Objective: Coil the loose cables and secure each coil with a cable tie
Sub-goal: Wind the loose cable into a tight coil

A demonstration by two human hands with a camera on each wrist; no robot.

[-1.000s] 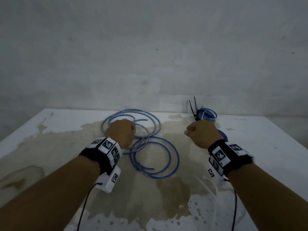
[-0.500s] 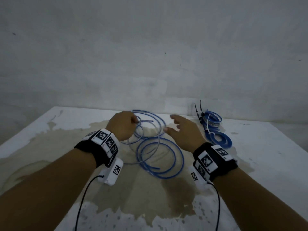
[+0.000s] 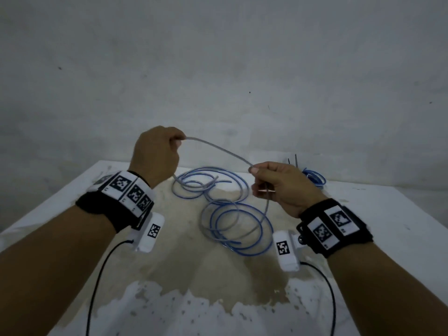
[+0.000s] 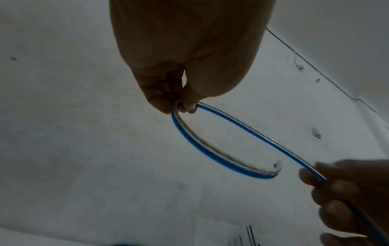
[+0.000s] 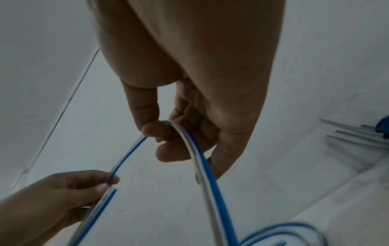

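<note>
A loose blue-and-clear cable (image 3: 238,224) lies in wide loops on the stained white table (image 3: 388,214). My left hand (image 3: 155,154) is raised above the table and pinches the cable near its free end (image 4: 277,164), which curls away below the fingers. My right hand (image 3: 278,183) pinches the same cable a short way along, so a span arcs between the two hands (image 3: 218,149). From the right hand (image 5: 168,133) the cable (image 5: 210,183) drops to the loops below. Black cable ties (image 3: 292,160) stand at the back right.
A coiled blue cable (image 3: 314,178) lies at the back right against the grey wall (image 3: 218,69), beside the ties. The table's left edge (image 3: 48,202) runs diagonally. Thin black wires from both wrist cameras hang over the near table.
Both hands rose from the table. The left lifted the cable end upward, and the right, open half a second ago, now pinches the cable, stretching a span between them.
</note>
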